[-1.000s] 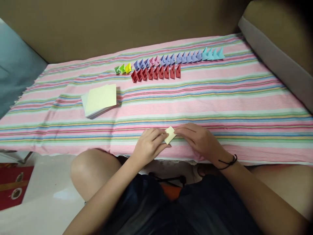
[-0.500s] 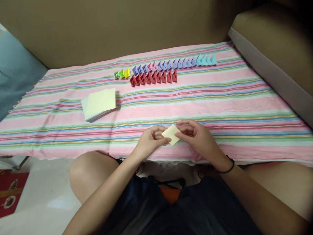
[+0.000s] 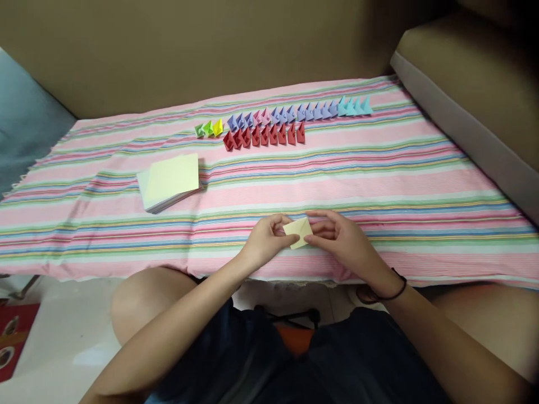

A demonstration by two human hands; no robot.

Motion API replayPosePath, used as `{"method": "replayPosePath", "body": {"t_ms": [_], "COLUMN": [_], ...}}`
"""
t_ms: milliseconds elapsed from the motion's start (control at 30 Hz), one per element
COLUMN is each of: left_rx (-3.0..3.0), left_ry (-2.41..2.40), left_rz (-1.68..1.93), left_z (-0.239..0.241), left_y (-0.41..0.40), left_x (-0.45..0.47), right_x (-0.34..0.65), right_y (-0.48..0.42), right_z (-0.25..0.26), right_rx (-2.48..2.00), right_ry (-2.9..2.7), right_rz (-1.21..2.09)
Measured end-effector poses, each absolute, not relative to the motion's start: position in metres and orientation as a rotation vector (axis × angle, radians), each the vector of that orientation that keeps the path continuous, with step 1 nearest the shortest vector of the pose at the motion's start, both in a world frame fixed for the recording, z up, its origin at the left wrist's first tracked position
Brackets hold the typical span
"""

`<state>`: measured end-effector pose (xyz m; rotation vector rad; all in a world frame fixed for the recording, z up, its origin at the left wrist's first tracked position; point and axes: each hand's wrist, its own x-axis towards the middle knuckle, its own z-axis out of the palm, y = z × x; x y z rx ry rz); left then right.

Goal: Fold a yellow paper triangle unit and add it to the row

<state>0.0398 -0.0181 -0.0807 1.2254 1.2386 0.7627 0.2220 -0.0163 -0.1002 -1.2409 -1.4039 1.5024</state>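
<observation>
A small folded piece of pale yellow paper [image 3: 298,229] is held between my two hands, just above the near edge of the striped cloth. My left hand [image 3: 269,238] pinches its left side, thumb on the front face. On the right side, my right hand [image 3: 339,233] grips the paper's corner between thumb and fingers. A crease line runs down from the paper's top right corner. Some of my fingertips are hidden behind it.
A stack of pale paper sheets [image 3: 172,178] lies at left on the striped cloth [image 3: 362,185]. Farther back stand folded paper pieces in rows: several red ones [image 3: 264,136], several purple ones [image 3: 314,111], several light blue ones [image 3: 356,105]. A brown cushion [image 3: 475,78] borders the right side.
The folded paper has turned in my hands from a diamond pose to a more level one, and a crease now shows on its face. Both hands stay in nearly the same place.
</observation>
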Motion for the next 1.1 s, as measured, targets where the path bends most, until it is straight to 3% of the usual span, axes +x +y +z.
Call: {"method": "replayPosePath", "body": {"t_ms": [233,600,1100], "left_rx": [1.813,2.072,2.229], "left_ry": [1.342,1.423,1.019], "left_rz": [0.692,0.851,0.653], "left_z": [-0.084,-0.096,-0.077], "left_y": [-0.025,-0.023,-0.018], "left_x": [0.03,0.026,0.008], "right_x": [0.213,0.211,0.21], "right_y": [-0.018,-0.03,-0.033], "right_z": [-0.094,-0.109,-0.092], "right_rx": [-1.303,-1.152,-1.265], "right_ry": [-1.544,-2.087,-2.082], "right_rz": [1.268,0.382,0.675]}}
